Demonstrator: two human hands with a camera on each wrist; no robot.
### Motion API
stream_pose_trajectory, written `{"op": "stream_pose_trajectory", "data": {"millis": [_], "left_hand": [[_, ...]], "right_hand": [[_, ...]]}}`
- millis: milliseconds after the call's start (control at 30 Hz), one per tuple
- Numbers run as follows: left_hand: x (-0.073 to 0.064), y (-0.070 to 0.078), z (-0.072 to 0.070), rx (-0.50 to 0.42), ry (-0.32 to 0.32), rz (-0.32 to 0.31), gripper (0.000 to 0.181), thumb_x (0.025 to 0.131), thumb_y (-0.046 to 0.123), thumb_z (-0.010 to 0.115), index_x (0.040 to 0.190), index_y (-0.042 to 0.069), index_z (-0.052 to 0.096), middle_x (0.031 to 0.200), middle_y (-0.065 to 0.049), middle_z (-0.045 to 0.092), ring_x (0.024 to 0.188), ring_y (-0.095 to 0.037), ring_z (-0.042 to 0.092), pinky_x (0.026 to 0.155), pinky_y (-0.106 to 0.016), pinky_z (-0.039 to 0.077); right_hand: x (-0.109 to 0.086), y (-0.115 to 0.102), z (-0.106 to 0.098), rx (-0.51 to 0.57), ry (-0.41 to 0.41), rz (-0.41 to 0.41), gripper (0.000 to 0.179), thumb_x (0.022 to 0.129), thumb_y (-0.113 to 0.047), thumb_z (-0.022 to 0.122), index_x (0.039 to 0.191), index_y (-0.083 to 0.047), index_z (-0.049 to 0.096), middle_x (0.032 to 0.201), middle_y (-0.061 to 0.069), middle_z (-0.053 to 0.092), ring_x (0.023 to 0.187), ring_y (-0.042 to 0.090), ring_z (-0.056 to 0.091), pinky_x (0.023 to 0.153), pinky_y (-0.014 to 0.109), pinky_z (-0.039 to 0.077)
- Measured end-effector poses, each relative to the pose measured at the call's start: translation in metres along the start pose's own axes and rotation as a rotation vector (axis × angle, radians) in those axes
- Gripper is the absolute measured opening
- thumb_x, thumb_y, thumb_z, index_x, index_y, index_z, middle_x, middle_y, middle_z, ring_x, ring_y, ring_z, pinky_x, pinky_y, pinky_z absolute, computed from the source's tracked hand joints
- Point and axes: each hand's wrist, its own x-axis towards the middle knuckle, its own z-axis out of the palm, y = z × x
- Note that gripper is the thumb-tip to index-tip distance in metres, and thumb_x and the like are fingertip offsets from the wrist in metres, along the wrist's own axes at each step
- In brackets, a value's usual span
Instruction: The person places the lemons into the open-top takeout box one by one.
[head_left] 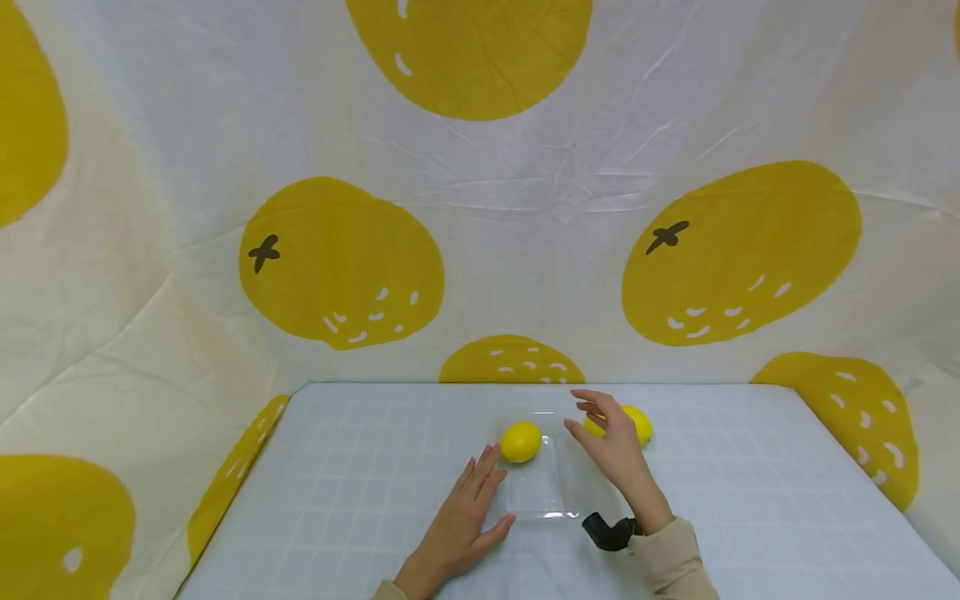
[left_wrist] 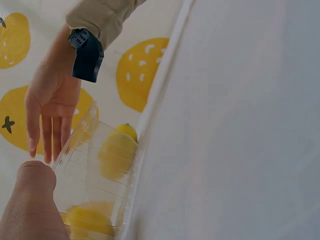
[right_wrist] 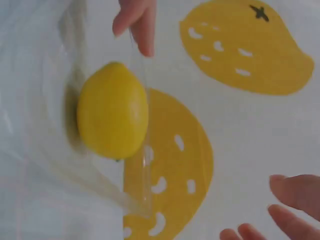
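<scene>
A yellow lemon (head_left: 521,442) lies inside a clear plastic container (head_left: 534,500), toward its far left corner. My left hand (head_left: 467,518) lies along the container's left side, fingers straight, its fingertips close to that wall and the lemon. Over the right side is my right hand (head_left: 613,446), thumb and fingers apart with nothing between them. More lemon yellow (head_left: 639,425) shows on both sides of the right hand; whether it is one lemon or two, I cannot tell. The right wrist view has the lemon (right_wrist: 112,110) close up, with left fingertips (right_wrist: 142,30) beyond it.
A pale blue checked cloth covers the table (head_left: 337,500). Behind it hangs a white curtain (head_left: 525,275) printed with big yellow fruit. The right wrist carries a black device (head_left: 609,532), near the container's front right corner.
</scene>
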Motion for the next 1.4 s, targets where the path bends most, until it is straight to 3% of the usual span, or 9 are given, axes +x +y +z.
{"op": "stream_pose_trajectory", "data": {"millis": [133, 300, 367, 467, 600, 700, 867, 1133, 1400], "left_hand": [[0.000, 0.000, -0.001, 0.006, -0.006, -0.005, 0.052, 0.100, 0.043, 0.050, 0.132, 0.002, 0.053, 0.154, -0.021, 0.037, 0.141, -0.034, 0.038, 0.109, -0.055, 0.038], [0.000, 0.000, -0.002, -0.004, 0.001, -0.003, 0.052, 0.099, 0.043, 0.051, 0.131, 0.002, 0.054, 0.154, -0.021, 0.037, 0.141, -0.035, 0.038, 0.109, -0.055, 0.038], [0.000, 0.000, -0.001, -0.005, 0.003, -0.001, 0.052, 0.099, 0.042, 0.051, 0.131, 0.002, 0.054, 0.154, -0.021, 0.037, 0.141, -0.035, 0.038, 0.109, -0.055, 0.038], [0.000, 0.000, 0.000, -0.003, 0.004, -0.001, 0.051, 0.099, 0.042, 0.051, 0.131, 0.002, 0.054, 0.154, -0.021, 0.037, 0.141, -0.035, 0.038, 0.110, -0.054, 0.037], [-0.001, -0.001, 0.001, -0.005, 0.003, -0.004, 0.052, 0.099, 0.042, 0.050, 0.131, 0.002, 0.053, 0.154, -0.021, 0.036, 0.142, -0.035, 0.037, 0.113, -0.052, 0.035], [-0.001, -0.001, 0.001, -0.011, 0.003, -0.003, 0.052, 0.099, 0.042, 0.050, 0.131, 0.001, 0.054, 0.154, -0.021, 0.036, 0.142, -0.035, 0.037, 0.113, -0.052, 0.035], [0.000, 0.000, 0.000, -0.012, -0.004, -0.009, 0.052, 0.099, 0.042, 0.051, 0.132, 0.002, 0.054, 0.154, -0.021, 0.036, 0.141, -0.035, 0.038, 0.111, -0.053, 0.036], [-0.001, 0.001, 0.000, -0.016, -0.010, -0.008, 0.052, 0.099, 0.043, 0.050, 0.131, 0.002, 0.054, 0.155, -0.020, 0.036, 0.142, -0.034, 0.036, 0.112, -0.052, 0.035], [-0.001, -0.001, 0.000, -0.031, -0.016, -0.024, 0.053, 0.099, 0.044, 0.051, 0.132, 0.002, 0.054, 0.156, -0.020, 0.034, 0.143, -0.035, 0.035, 0.112, -0.054, 0.034]], "right_hand": [[0.007, 0.018, -0.017, 0.039, 0.069, -0.058, 0.041, 0.086, -0.001, 0.075, 0.125, -0.001, 0.063, 0.119, 0.015, 0.064, 0.110, 0.032, 0.062, 0.101, 0.031, 0.049], [0.011, 0.041, -0.035, 0.046, 0.104, -0.109, 0.040, 0.088, 0.001, 0.071, 0.126, -0.001, 0.064, 0.120, 0.017, 0.064, 0.112, 0.034, 0.059, 0.102, 0.010, 0.036], [0.011, 0.049, -0.041, 0.019, 0.088, -0.100, 0.041, 0.087, 0.002, 0.071, 0.127, -0.002, 0.063, 0.123, 0.018, 0.063, 0.115, 0.034, 0.056, 0.106, 0.019, 0.037], [0.010, 0.060, -0.047, -0.062, 0.007, -0.084, 0.046, 0.085, 0.005, 0.070, 0.129, -0.005, 0.062, 0.130, 0.017, 0.060, 0.122, 0.035, 0.051, 0.111, 0.045, 0.036], [0.011, 0.074, -0.046, -0.145, -0.155, -0.139, 0.059, 0.075, 0.013, 0.067, 0.131, -0.004, 0.059, 0.136, 0.019, 0.055, 0.129, 0.042, 0.044, 0.112, 0.068, 0.019], [0.010, 0.079, -0.041, -0.182, -0.232, -0.175, 0.065, 0.067, 0.018, 0.063, 0.129, -0.001, 0.060, 0.138, 0.021, 0.053, 0.131, 0.045, 0.042, 0.113, 0.069, 0.012], [0.005, 0.076, -0.034, -0.243, -0.313, -0.127, 0.066, 0.068, 0.021, 0.056, 0.130, -0.001, 0.060, 0.143, 0.021, 0.048, 0.133, 0.046, 0.039, 0.109, 0.066, 0.029], [0.002, 0.070, -0.032, -0.328, -0.348, -0.153, 0.062, 0.065, 0.018, 0.058, 0.126, 0.007, 0.062, 0.138, 0.027, 0.052, 0.127, 0.050, 0.044, 0.103, 0.066, 0.037], [0.004, 0.063, -0.031, -0.342, -0.412, -0.058, 0.063, 0.068, 0.015, 0.064, 0.129, 0.006, 0.061, 0.138, 0.029, 0.050, 0.129, 0.053, 0.042, 0.105, 0.066, 0.036]]}}
